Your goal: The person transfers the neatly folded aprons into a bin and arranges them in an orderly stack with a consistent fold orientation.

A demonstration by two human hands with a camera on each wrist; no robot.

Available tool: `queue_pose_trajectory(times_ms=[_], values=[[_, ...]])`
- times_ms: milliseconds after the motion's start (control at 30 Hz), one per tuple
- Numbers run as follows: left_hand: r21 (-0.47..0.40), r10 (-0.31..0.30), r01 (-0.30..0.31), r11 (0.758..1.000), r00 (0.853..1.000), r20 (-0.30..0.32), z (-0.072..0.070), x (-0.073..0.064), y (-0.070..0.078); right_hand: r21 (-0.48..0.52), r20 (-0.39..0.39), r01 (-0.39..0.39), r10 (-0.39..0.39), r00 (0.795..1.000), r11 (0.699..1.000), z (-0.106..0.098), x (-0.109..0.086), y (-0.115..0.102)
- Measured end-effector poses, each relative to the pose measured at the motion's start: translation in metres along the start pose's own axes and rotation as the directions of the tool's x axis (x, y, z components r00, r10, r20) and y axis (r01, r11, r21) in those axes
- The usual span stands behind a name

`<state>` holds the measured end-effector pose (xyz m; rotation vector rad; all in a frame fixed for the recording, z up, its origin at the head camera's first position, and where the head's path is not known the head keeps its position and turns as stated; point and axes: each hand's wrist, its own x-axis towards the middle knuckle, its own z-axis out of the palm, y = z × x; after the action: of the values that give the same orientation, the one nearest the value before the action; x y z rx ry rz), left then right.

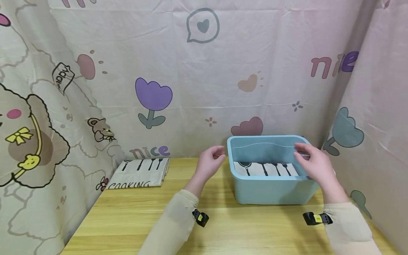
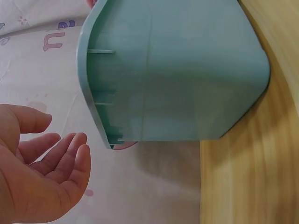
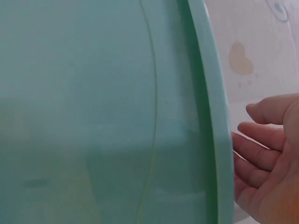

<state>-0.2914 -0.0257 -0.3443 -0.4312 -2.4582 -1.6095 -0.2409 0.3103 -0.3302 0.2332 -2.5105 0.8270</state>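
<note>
A light blue plastic bin (image 1: 274, 192) stands on the table, and a folded white cloth (image 1: 255, 170) printed with black cutlery lies inside it. My left hand (image 1: 208, 163) hovers just left of the bin, fingers loosely bent and holding nothing. In the left wrist view, a gap shows between that hand (image 2: 44, 163) and the bin's rim (image 2: 83, 60). Over the bin's right end is my right hand (image 1: 313, 163), also holding nothing. The right wrist view puts its fingers (image 3: 254, 151) close beside the rim (image 3: 219, 126); whether they touch it I cannot tell.
At the table's back left lies another folded white cloth (image 1: 140, 173) with cutlery print and the word "COOKING". The wooden table (image 1: 127, 219) meets a printed curtain (image 1: 197, 78) at the back, with curtain on both sides too.
</note>
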Motion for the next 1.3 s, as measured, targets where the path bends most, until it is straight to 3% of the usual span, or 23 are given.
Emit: queue_pose_trajectory(times_ms=[200, 333, 667, 833, 1100, 1300], values=[[0.023, 0.056, -0.056, 0.998, 0.998, -0.018, -0.002, -0.007, -0.007, 0.012, 0.012, 0.054, -0.055, 0.998, 0.998, 0.002, -0.001, -0.013], [0.088, 0.097, -0.095, 0.992, 0.995, -0.021, -0.006, -0.01, -0.011, -0.01, 0.016, 0.075, -0.075, 0.997, 0.997, 0.005, 0.0, -0.02], [0.325, 0.155, -0.144, 0.935, 0.988, -0.011, -0.016, -0.016, -0.025, 0.006, 0.038, 0.092, -0.092, 0.995, 0.996, 0.019, 0.005, -0.049], [0.44, 0.175, -0.154, 0.885, 0.985, -0.007, -0.023, -0.019, -0.04, -0.001, 0.022, 0.134, -0.134, 0.991, 0.991, 0.027, 0.005, -0.062], [0.615, 0.246, -0.175, 0.769, 0.969, -0.032, -0.036, -0.022, -0.074, -0.038, -0.074, 0.255, -0.257, 0.963, 0.966, 0.041, 0.004, -0.071], [0.679, 0.236, -0.151, 0.719, 0.971, -0.034, -0.045, -0.028, -0.096, -0.031, -0.083, 0.301, -0.302, 0.949, 0.953, 0.053, 0.001, -0.073]])
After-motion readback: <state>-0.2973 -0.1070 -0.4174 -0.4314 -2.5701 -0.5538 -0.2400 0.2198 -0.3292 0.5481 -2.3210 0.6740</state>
